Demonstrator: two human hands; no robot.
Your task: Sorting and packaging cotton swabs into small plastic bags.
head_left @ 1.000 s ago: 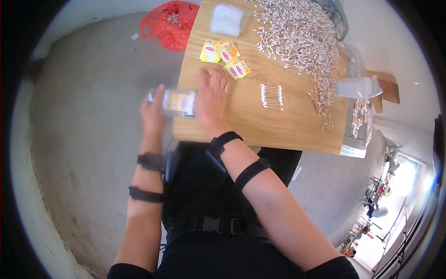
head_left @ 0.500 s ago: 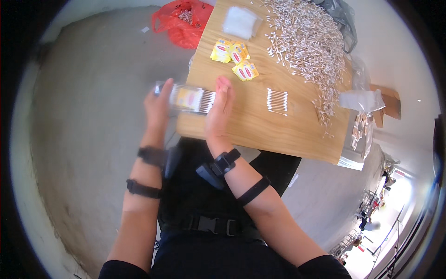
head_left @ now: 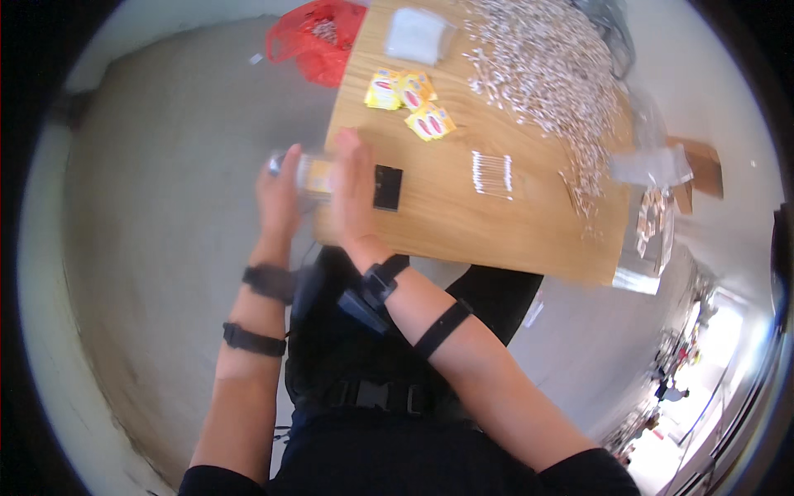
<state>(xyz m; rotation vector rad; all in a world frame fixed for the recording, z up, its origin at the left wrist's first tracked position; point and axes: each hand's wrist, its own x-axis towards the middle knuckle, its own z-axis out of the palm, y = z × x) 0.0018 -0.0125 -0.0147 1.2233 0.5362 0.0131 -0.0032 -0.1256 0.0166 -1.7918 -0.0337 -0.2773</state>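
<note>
My left hand [head_left: 279,194] is closed around the outer end of a clear plastic pack of cotton swabs [head_left: 317,175], held at the table's left edge; a yellow card shows inside, though motion blurs it. Against the pack's other end lies my right hand [head_left: 354,186], flat with its fingers stretched out, hiding that end. Just right of this hand a small black rectangular plate [head_left: 388,188] rests on the wooden table [head_left: 447,223]. Farther right is a neat row of cotton swabs [head_left: 493,174]. Several yellow printed cards [head_left: 401,88] lie in loose stacks beyond my right hand.
A large heap of loose cotton swabs [head_left: 554,74] covers the table's far right. Clear plastic bags [head_left: 416,37] are stacked at the back. A red plastic bag [head_left: 310,37] sits beyond the left edge; a cardboard box [head_left: 705,169] stands off the right side.
My right hand has moved left, covering the swab ends that stuck out of the pack. The black plate has come into sight beside it. My left hand has barely moved.
</note>
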